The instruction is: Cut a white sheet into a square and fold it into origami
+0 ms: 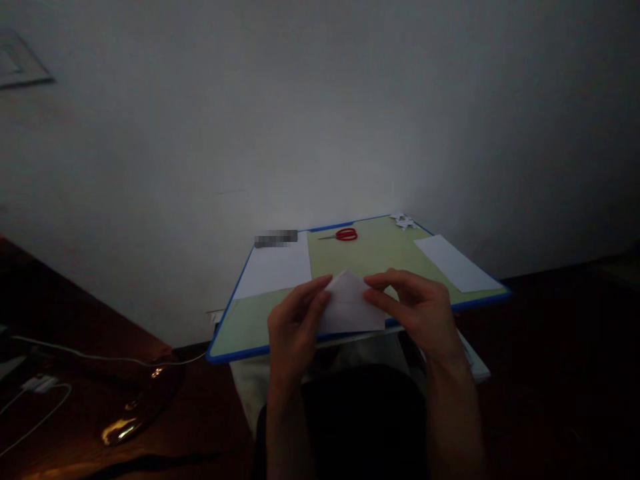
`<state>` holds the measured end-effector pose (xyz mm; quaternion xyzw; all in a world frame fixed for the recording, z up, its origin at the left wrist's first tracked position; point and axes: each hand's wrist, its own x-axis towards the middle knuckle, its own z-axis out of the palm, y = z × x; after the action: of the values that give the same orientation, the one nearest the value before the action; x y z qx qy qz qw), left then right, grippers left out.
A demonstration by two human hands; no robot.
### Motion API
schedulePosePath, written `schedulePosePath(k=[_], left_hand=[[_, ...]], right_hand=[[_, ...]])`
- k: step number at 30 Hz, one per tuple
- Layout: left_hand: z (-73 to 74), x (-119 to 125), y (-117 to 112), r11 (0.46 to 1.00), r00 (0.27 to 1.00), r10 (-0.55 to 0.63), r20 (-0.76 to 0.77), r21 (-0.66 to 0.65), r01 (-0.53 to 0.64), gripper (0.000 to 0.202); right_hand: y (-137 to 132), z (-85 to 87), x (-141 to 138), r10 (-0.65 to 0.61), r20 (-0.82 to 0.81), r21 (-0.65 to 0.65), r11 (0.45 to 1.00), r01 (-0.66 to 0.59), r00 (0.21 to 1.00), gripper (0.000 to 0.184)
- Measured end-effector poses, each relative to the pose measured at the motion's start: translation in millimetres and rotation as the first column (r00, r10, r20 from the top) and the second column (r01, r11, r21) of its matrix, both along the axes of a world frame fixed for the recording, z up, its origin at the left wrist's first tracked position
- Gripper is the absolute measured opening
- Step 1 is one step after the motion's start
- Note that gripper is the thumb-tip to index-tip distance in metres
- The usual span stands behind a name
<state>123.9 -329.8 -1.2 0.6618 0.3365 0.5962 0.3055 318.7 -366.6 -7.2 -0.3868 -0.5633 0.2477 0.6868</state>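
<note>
A folded piece of white paper (353, 308) with a pointed top is held up at the near edge of the small table. My left hand (299, 320) pinches its left side between thumb and fingers. On the other side, my right hand (417, 303) grips the right slanted edge with thumb and forefinger. Beyond the paper, a pair of scissors with red handles (346, 235) lies on the tabletop, its blades pointing left. The lower edge of the folded paper hangs close to the table's blue rim.
The green tabletop (380, 250) has a blue rim. White sheets lie at its left (280, 270) and right (457, 263). Paper scraps (404, 221) sit at the far right corner. A wall (320, 120) rises behind. A white cable (125, 360) runs at the left.
</note>
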Motion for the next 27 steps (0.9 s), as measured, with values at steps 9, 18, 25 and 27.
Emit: schedulePosePath(k=[9, 18, 25, 27], left_hand=[[0.7, 0, -3, 0.992, 0.994, 0.104, -0.013, 0.067, -0.103, 0.004], [3.7, -3, -1, 0.990, 0.991, 0.089, -0.104, 0.118, -0.076, 0.007], [0.4, -7, 0, 0.991, 0.991, 0.049, -0.125, 0.131, -0.033, 0.006], [1.0, -9, -1, 0.987, 0.981, 0.083, -0.174, 0.151, -0.057, 0.006]], right_hand=[[-1, 6.6, 7, 0.095, -0.015, 0.012, 0.995, -0.095, 0.995, 0.017], [-2, 8.3, 13, 0.112, 0.020, 0.022, 0.993, -0.112, 0.994, 0.008], [-2, 4.5, 15, 0.146, -0.011, 0.038, 0.989, -0.146, 0.989, 0.012], [-3, 4.0, 15, 0.160, -0.017, 0.022, 0.987, -0.160, 0.987, 0.011]])
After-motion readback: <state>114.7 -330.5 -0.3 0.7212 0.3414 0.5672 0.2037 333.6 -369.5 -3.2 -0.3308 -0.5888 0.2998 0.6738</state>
